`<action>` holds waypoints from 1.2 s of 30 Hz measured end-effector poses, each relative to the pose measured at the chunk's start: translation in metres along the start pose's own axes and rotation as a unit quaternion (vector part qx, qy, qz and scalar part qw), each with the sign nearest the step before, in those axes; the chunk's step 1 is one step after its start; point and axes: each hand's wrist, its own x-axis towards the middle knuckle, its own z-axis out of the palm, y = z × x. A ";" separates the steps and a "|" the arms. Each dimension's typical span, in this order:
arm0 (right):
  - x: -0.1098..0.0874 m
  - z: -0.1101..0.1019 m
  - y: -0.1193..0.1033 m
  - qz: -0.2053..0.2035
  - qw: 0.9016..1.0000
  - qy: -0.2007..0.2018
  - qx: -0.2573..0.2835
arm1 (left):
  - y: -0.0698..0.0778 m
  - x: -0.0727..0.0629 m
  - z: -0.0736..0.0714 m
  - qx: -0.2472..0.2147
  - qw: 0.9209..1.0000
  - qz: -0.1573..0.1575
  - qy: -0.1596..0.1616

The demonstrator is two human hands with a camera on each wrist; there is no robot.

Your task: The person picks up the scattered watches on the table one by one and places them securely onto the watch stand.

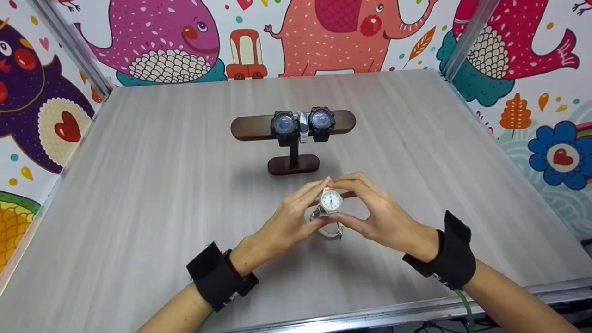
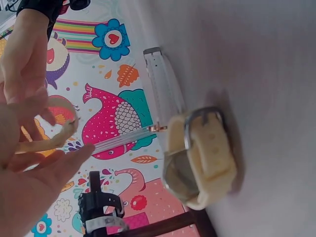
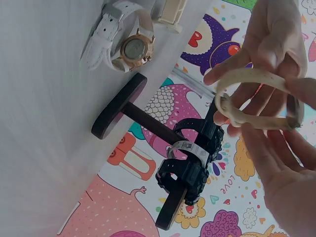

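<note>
My left hand (image 1: pixel 287 216) and right hand (image 1: pixel 386 217) hold a cream wristwatch (image 1: pixel 331 200) between them, above the table in front of the stand. Its round white dial faces up in the head view. Thumbs touch its lower side and fingertips its upper side. The strap (image 3: pixel 249 75) is a curved loop in the right wrist view. Beneath the hands, a white-strapped watch with a rose-gold case (image 3: pixel 134 49) lies on the table. Another cream watch (image 2: pixel 213 160) with a silver buckle rests there too. The hands hide most of both in the head view.
A dark wooden T-shaped watch stand (image 1: pixel 293 164) stands beyond the hands. Its bar carries two black watches, one on the left (image 1: pixel 285 123) and one on the right (image 1: pixel 321 119), with a silver-white band (image 1: pixel 303 125) between them. Cartoon-printed walls (image 1: pixel 259 27) border the grey table (image 1: pixel 162 185).
</note>
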 end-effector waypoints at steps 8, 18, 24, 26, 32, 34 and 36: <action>0.001 -0.001 -0.003 -0.012 1.000 0.006 -0.002 | -0.002 -0.002 0.000 0.002 0.999 0.035 0.031; 0.004 0.000 0.000 -0.025 0.999 0.010 -0.038 | -0.006 -0.002 -0.005 0.021 0.998 0.038 0.035; 0.008 0.002 0.003 -0.046 0.997 0.018 -0.053 | -0.007 -0.001 -0.006 0.031 0.999 0.023 0.037; 0.009 0.002 0.003 -0.043 0.998 0.018 -0.044 | -0.008 -0.001 -0.007 0.026 0.999 0.020 0.039; 0.014 0.003 0.007 -0.046 0.998 0.019 -0.041 | -0.011 -0.001 -0.011 0.043 0.998 -0.004 0.035; 0.015 0.002 0.012 -0.050 0.997 0.023 -0.051 | -0.013 -0.001 -0.015 0.062 0.997 -0.011 0.038; 0.016 0.001 0.019 -0.046 0.997 0.027 -0.060 | -0.017 -0.001 -0.021 0.084 0.995 -0.018 0.044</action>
